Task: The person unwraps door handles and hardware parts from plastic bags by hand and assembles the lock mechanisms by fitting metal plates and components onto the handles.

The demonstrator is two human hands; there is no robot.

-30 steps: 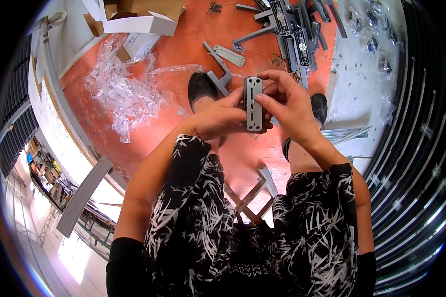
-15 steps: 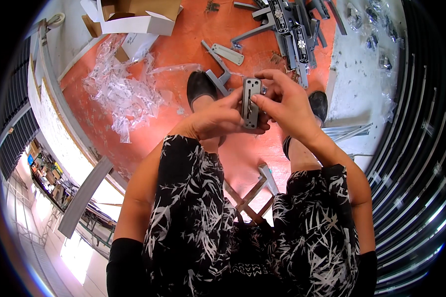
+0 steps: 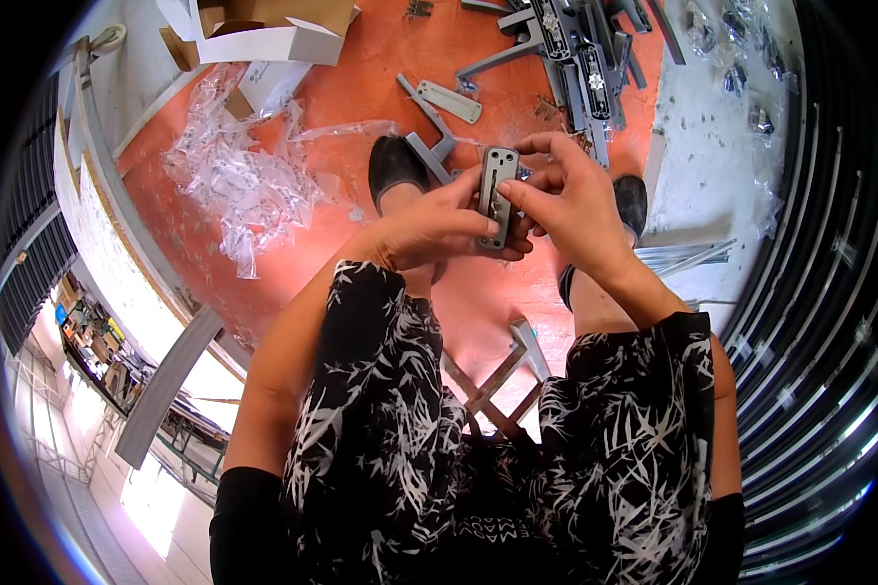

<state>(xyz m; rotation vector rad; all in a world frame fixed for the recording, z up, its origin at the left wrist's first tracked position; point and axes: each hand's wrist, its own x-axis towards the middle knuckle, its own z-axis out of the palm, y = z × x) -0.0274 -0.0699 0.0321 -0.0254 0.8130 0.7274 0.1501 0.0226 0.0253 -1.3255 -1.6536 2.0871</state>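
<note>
Both hands are together now, right over the gap between the feet, and there between them sits a long grey plate (image 3: 500, 174), slot facing up, tilted just slightly off straight. The left hand (image 3: 429, 224) is clamped around it, thumb across the lower face. In comes the right hand (image 3: 574, 200), thumb against the slot, fingers curled at the far edge; whether they grip or merely touch, I can't tell from here!

Beyond, on the red floor (image 3: 380, 78), a grey handle (image 3: 439, 143) lies near a pale plate (image 3: 449, 101). Further up, a heap of grey handles (image 3: 568, 73); over left, crumpled clear plastic (image 3: 244, 166) below an open white box (image 3: 273, 46).
</note>
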